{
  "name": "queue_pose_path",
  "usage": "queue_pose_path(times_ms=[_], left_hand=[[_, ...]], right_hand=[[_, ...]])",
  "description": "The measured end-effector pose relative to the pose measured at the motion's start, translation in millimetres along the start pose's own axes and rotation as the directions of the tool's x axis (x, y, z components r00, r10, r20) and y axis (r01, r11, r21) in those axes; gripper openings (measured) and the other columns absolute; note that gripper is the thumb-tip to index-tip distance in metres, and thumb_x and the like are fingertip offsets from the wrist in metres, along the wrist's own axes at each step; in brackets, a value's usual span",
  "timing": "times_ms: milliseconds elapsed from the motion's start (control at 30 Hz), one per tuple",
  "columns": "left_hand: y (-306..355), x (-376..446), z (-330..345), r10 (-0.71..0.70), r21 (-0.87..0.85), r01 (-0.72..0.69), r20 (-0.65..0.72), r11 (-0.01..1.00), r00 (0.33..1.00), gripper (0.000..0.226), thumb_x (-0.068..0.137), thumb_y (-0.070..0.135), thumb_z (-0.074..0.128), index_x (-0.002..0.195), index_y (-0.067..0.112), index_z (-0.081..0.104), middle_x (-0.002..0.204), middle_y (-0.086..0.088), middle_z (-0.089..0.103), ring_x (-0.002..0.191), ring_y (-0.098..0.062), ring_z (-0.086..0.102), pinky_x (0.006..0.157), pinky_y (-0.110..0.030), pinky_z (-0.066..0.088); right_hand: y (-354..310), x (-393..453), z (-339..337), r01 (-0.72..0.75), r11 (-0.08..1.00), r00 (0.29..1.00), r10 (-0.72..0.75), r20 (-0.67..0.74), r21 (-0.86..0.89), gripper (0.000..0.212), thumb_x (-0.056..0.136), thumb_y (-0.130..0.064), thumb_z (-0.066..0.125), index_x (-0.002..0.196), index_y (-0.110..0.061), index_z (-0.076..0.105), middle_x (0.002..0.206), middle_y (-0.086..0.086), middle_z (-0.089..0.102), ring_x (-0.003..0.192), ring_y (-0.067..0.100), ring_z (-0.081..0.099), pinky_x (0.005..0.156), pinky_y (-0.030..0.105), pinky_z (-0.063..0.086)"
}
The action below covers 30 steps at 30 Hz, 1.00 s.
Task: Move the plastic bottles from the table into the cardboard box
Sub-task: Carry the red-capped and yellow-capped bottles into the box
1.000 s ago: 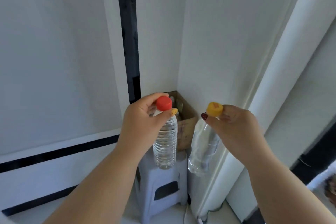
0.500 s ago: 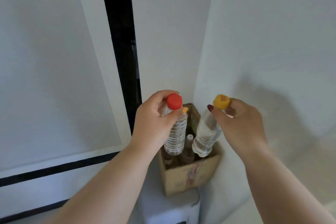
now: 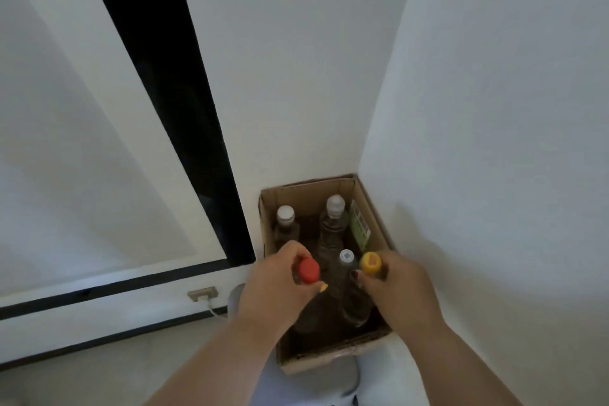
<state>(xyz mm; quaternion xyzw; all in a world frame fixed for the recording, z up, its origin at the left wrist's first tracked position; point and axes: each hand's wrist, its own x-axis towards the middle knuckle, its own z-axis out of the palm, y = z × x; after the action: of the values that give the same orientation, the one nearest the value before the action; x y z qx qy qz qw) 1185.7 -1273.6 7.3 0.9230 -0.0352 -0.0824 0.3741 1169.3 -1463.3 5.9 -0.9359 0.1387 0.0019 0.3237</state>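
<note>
red-capped bottle [image 3: 309, 270] and yellow-capped bottle [image 3: 370, 263]: half a second ago above the cardboard box [image 3: 333, 361], now lowered inside among three others. i read both as nearly placed. left hand [image 3: 276, 287], right hand [image 3: 400, 290]: each pinched round its bottle's neck. clear ribbed plastic, smooth round caps, rough brown corrugated walls

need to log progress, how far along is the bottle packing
Done: three capped bottles, such as the white-capped bottle, already stand in the cardboard box. In hand: the left hand lowers the red-capped bottle and the right hand the yellow-capped bottle into it. Left: releasing both. The table is out of view.
</note>
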Motion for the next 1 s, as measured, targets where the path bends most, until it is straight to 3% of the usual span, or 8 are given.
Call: queue_pose_path(times_ms=[100, 233, 400, 567, 633, 833, 1000], left_hand=[[-9.3, 6.0, 7.1, -0.015, 0.154, 0.001, 0.09, 0.988, 0.996, 0.039, 0.074, 0.043, 0.081, 0.097, 0.038, 0.049, 0.089, 0.018, 0.059, 0.083, -0.004, 0.056, 0.065, -0.012, 0.039], [-14.8, 8.4, 12.4, -0.05, 0.298, 0.0, 0.16, 0.955, 0.986, 0.036, 0.076, 0.046, 0.076, 0.1, 0.038, 0.05, 0.1, 0.012, 0.053, 0.108, -0.015, 0.052, 0.09, -0.028, 0.048], [-9.6, 4.6, 18.4, -0.034, 0.477, -0.088, 0.242, 0.875, 0.97, 0.023, 0.086, 0.041, 0.064, 0.107, 0.033, 0.056, 0.11, 0.01, 0.067, 0.137, -0.021, 0.034, 0.109, -0.034, 0.032], [-3.7, 2.5, 19.6, -0.05, 0.53, -0.099, 0.261, 0.842, 0.964, 0.027, 0.091, 0.038, 0.058, 0.117, 0.033, 0.06, 0.128, 0.011, 0.062, 0.149, -0.028, 0.013, 0.112, -0.037, 0.029], [-2.1, 0.6, 18.0, -0.039, 0.526, -0.113, 0.269, 0.843, 0.962, 0.028, 0.093, 0.036, 0.057, 0.12, 0.033, 0.062, 0.133, 0.012, 0.059, 0.149, -0.028, 0.009, 0.114, -0.037, 0.024], [-8.4, -2.9, 16.2, -0.013, 0.528, -0.157, 0.304, 0.835, 0.953, 0.019, 0.091, 0.03, 0.059, 0.106, 0.027, 0.069, 0.125, 0.008, 0.064, 0.141, -0.024, 0.016, 0.112, -0.037, 0.013], [-9.1, -4.2, 15.9, 0.039, 0.632, -0.276, 0.362, 0.724, 0.931, 0.03, 0.091, 0.035, 0.058, 0.119, 0.026, 0.065, 0.13, 0.001, 0.063, 0.128, -0.023, 0.048, 0.118, -0.04, 0.021]], right_hand=[[13.2, 8.5, 9.9, -0.009, 0.995, 0.998, 0.014, 0.055, -0.102, 0.02, 0.074, -0.036, 0.077, 0.076, -0.019, 0.067, 0.072, 0.0, 0.069, 0.072, 0.023, 0.065, 0.063, 0.034, 0.052], [21.6, 15.8, 19.8, -0.016, 0.966, 0.987, 0.057, 0.153, -0.258, 0.014, 0.079, -0.034, 0.069, 0.077, -0.022, 0.063, 0.081, 0.004, 0.071, 0.083, 0.029, 0.068, 0.064, 0.031, 0.048], [32.2, 15.2, 29.0, 0.025, 0.922, 0.971, 0.069, 0.227, -0.387, 0.013, 0.081, -0.033, 0.063, 0.08, -0.019, 0.064, 0.07, -0.002, 0.052, 0.083, 0.023, 0.068, 0.06, 0.026, 0.039], [32.6, 21.5, 32.7, 0.013, 0.912, 0.962, 0.101, 0.255, -0.409, 0.011, 0.08, -0.029, 0.062, 0.073, -0.023, 0.055, 0.063, -0.005, 0.046, 0.084, 0.024, 0.069, 0.06, 0.025, 0.039], [32.9, 23.4, 32.7, 0.018, 0.908, 0.957, 0.105, 0.27, -0.418, 0.006, 0.08, -0.028, 0.061, 0.077, -0.022, 0.06, 0.07, -0.002, 0.056, 0.087, 0.026, 0.069, 0.061, 0.026, 0.04], [33.1, 20.9, 34.3, 0.089, 0.901, 0.949, 0.054, 0.312, -0.425, 0.016, 0.081, -0.028, 0.059, 0.091, -0.019, 0.068, 0.093, 0.002, 0.071, 0.091, 0.025, 0.069, 0.062, 0.024, 0.039], [32.3, 17.9, 34.8, 0.136, 0.886, 0.944, 0.02, 0.33, -0.443, 0.016, 0.082, -0.027, 0.058, 0.092, -0.021, 0.069, 0.093, 0.001, 0.072, 0.091, 0.023, 0.07, 0.062, 0.024, 0.04]])
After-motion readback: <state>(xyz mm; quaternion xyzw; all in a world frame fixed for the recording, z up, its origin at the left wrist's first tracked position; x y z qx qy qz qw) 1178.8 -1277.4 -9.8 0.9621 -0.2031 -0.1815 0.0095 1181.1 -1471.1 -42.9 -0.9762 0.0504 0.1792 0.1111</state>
